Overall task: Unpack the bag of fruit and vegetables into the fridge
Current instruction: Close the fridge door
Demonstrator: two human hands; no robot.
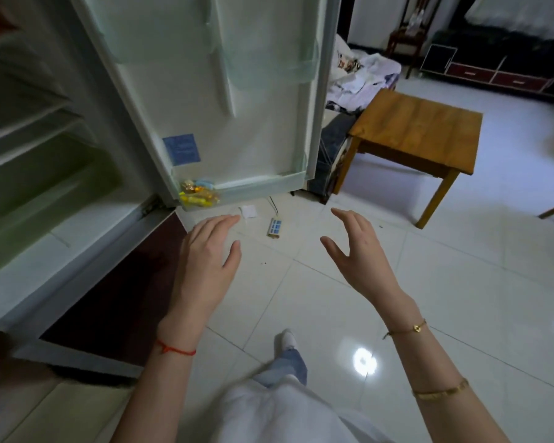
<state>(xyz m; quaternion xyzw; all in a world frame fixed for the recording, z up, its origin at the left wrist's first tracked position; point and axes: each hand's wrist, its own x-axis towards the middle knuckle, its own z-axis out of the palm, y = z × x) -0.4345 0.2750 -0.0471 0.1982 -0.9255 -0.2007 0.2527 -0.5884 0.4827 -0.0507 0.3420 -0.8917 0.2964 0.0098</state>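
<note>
Fridge (39, 174) open at left, door (211, 100) swung wide. Left hand (205, 260) flat, fingers straight, holding nothing. Right hand (355, 254) spread, fingers loosely bent, also empty. Bag not in view (whereabouts cannot tell). Likely step: go fetch bag. Advice: leave door open, take bag with both hands, set it near green drawer (36, 193), load heavy produce low.

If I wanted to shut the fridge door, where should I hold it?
Probably the door's free long edge, nearest the wooden table. It swings on the hinge at its other side, so that edge moves easiest. Come from the table side with the right hand; both hands are open and hold nothing.
</note>
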